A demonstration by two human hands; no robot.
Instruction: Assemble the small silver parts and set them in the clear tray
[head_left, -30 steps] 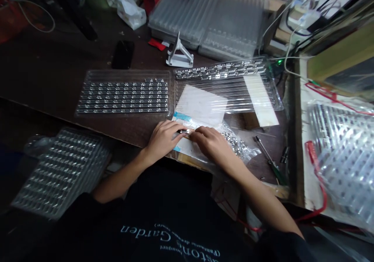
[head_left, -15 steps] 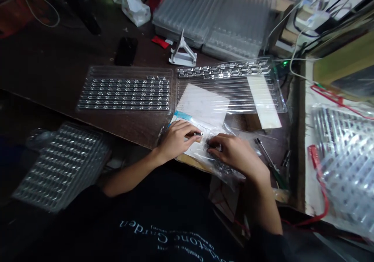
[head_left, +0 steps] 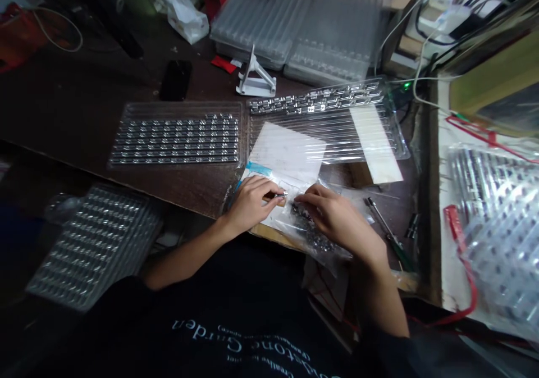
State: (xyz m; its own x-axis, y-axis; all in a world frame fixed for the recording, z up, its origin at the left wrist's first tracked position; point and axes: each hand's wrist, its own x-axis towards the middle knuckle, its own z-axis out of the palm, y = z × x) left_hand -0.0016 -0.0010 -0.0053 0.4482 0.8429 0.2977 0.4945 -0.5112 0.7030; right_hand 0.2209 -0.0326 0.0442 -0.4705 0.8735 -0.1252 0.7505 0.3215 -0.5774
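My left hand [head_left: 252, 203] pinches a small dark and silvery metal part [head_left: 281, 195] between thumb and fingers, above a white sheet [head_left: 290, 147]. Close to its right, my right hand [head_left: 330, 206] has thumb and fingers pressed together; whatever they hold is too small to make out. Beneath the right hand lies a clear plastic bag [head_left: 322, 237] of small dark metal pieces. Behind the hands, a clear tray [head_left: 179, 139] holds rows of similar small parts. Beside it, a second ribbed tray [head_left: 332, 136] has parts along its far edge and a pale strip [head_left: 376, 145] across it.
A screwdriver [head_left: 385, 226] lies right of the hands. Behind stand a white bracket [head_left: 256, 80], a phone [head_left: 176, 80] and stacked clear trays [head_left: 261, 24]. More filled trays [head_left: 90, 243] are stacked low on the left. A red strap [head_left: 461, 254] hangs at the right.
My right hand has lifted slightly from the bag toward the left hand, its fingers now pinched together. My left hand keeps the metal part. The whole view has shifted a little.
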